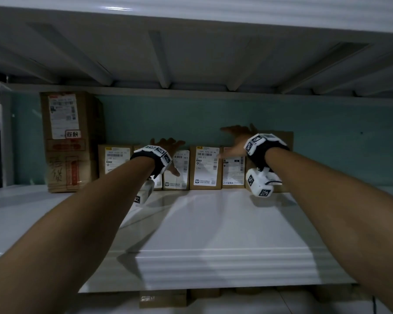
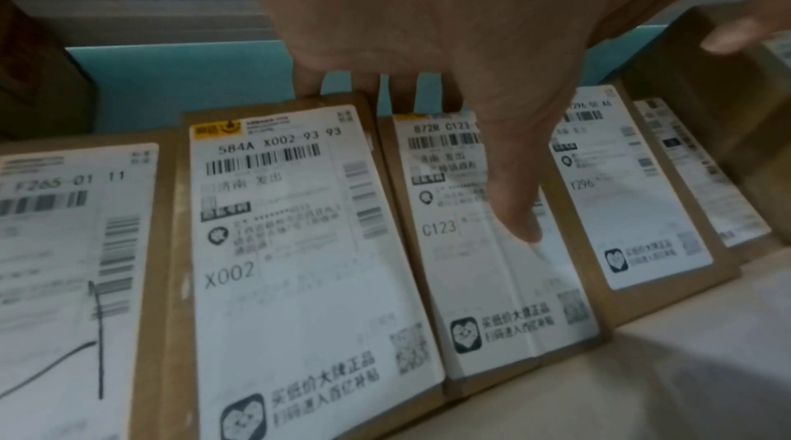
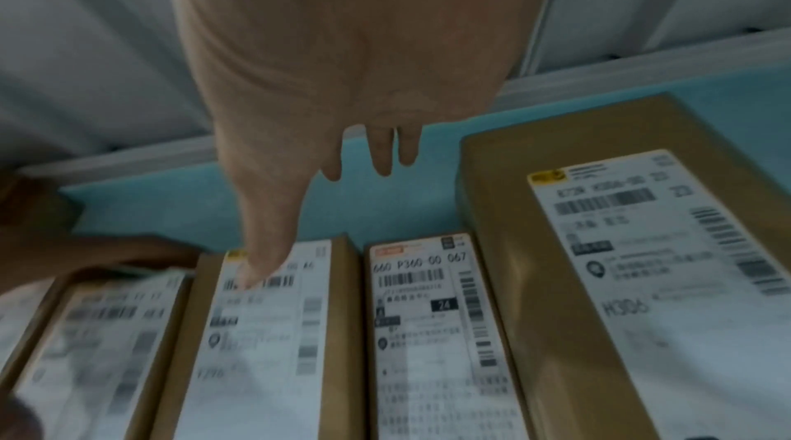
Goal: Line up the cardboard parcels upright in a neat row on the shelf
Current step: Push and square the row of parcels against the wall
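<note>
The parcels (image 1: 205, 168) stand upright side by side, labels outward, at the far edge of the white shelf (image 1: 213, 234), against a teal wall (image 1: 168, 114). The left hand (image 1: 168, 143) lies spread over their tops, thumb on a label, gripping nothing. The right hand (image 1: 236, 135) is flat, fingers straight, thumb tip against a label. Taller stacked cartons (image 1: 70, 141) stand far left. A ribbed upper shelf (image 1: 191, 53) hangs overhead, dimly lit.

X002 parcel (image 2: 299, 261), at left fingertips (image 2: 306, 83): 584A X002 93 93
C123 parcel (image 2: 462, 278), behind left thumb (image 2: 509, 203): C123
P360 parcel (image 3: 428, 346), beside right thumb (image 3: 265, 244): 660 P360 00 067
</note>
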Demonstrator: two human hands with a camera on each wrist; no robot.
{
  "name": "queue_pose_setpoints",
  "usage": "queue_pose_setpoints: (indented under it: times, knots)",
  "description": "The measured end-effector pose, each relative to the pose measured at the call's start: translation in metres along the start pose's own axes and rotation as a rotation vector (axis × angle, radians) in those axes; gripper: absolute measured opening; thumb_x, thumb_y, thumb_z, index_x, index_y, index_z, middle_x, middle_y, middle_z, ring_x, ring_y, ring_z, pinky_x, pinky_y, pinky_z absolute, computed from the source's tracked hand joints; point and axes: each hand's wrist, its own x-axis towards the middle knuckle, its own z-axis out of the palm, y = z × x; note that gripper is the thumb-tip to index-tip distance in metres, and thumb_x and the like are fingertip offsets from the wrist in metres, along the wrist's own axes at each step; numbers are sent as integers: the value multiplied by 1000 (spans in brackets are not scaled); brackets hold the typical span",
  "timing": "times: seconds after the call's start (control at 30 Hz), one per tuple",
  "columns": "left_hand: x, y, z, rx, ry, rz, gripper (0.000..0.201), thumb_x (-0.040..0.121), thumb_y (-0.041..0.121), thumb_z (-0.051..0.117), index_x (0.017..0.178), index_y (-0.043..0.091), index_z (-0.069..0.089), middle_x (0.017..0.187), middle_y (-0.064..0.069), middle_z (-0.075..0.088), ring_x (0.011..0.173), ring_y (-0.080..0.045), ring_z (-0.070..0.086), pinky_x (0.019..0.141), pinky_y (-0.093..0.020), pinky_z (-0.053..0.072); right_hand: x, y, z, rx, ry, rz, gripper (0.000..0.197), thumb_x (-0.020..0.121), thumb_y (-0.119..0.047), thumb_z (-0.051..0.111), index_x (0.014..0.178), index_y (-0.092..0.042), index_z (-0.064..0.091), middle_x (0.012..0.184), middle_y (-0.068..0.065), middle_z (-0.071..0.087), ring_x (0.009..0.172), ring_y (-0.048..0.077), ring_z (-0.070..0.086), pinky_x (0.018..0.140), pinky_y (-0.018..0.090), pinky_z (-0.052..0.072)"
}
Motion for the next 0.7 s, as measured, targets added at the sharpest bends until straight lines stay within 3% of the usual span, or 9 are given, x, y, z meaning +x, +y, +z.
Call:
queue_pose_setpoints:
  times: [0.07, 0.13, 0.23, 0.3, 0.33, 0.4, 0.43, 0.5, 0.7]
  knots:
    - [4, 2, 4, 52, -14, 0, 124, 54, 57, 84, 149, 37, 8, 156, -3, 21, 142, -31, 23, 113, -59, 17, 6, -7, 15, -24, -54, -34, 101, 72, -69, 64, 151, -31, 14, 158, 6, 22, 145, 26, 22, 118, 50, -2]
    - [5, 4, 3, 111, -9, 8, 117, 57, 55, 83, 149, 35, 12, 151, -4, 30, 139, -32, 26, 112, -59, 15, 15, -12, 28, -35, -105, -33, 105, 69, -70, 66, 151, -33, 12, 158, 6, 22, 144, 28, 24, 119, 49, 4]
    - [2, 6, 1, 165, 1, 15, 106, 64, 51, 81, 148, 31, 20, 143, -5, 39, 135, -30, 31, 111, -56, 18, 28, -15, 40, -11, -165, 12, 120, 49, -84, 62, 148, -42, 9, 156, 4, 28, 138, 31, 36, 111, 51, 32]
    - [1, 5, 2, 164, 5, 26, 101, 66, 49, 80, 147, 30, 23, 141, -5, 41, 133, -30, 33, 111, -54, 21, 46, -8, 53, 7, -155, 30, 129, 36, -92, 56, 147, -42, 13, 152, 5, 35, 132, 32, 44, 104, 49, 41]
    - [1, 4, 2, 158, 4, 26, 100, 66, 48, 81, 146, 30, 25, 140, -5, 42, 132, -30, 34, 110, -53, 22, 45, -11, 52, 5, -159, 34, 128, 39, -91, 60, 147, -38, 17, 150, 6, 38, 130, 32, 46, 102, 48, 43]
    - [2, 5, 1, 147, 6, 21, 97, 65, 47, 82, 144, 30, 28, 138, -4, 44, 131, -29, 35, 110, -54, 23, 31, -20, 42, -12, -139, 5, 103, 63, -64, 74, 147, -26, 27, 143, 9, 46, 125, 31, 49, 101, 42, 44]
    - [2, 5, 1, 146, 6, 18, 97, 64, 46, 82, 144, 30, 29, 137, -4, 45, 131, -29, 36, 110, -54, 23, 29, -22, 41, -24, -118, 5, 88, 73, -49, 76, 145, -22, 32, 139, 9, 50, 122, 31, 52, 99, 38, 45]
    - [3, 5, 2, 146, 12, 17, 96, 64, 45, 82, 143, 30, 31, 137, -4, 46, 131, -29, 36, 110, -55, 23, 30, -21, 41, -56, -63, -22, 68, 81, -34, 73, 139, -19, 41, 130, 9, 56, 115, 29, 57, 91, 33, 46]
    - [5, 5, 6, 162, 29, 14, 95, 65, 46, 81, 144, 30, 30, 137, -3, 47, 130, -29, 37, 110, -54, 23, 34, -18, 48, -58, 4, -64, 48, 85, -33, 67, 129, -23, 51, 123, 7, 59, 109, 26, 59, 84, 31, 46]
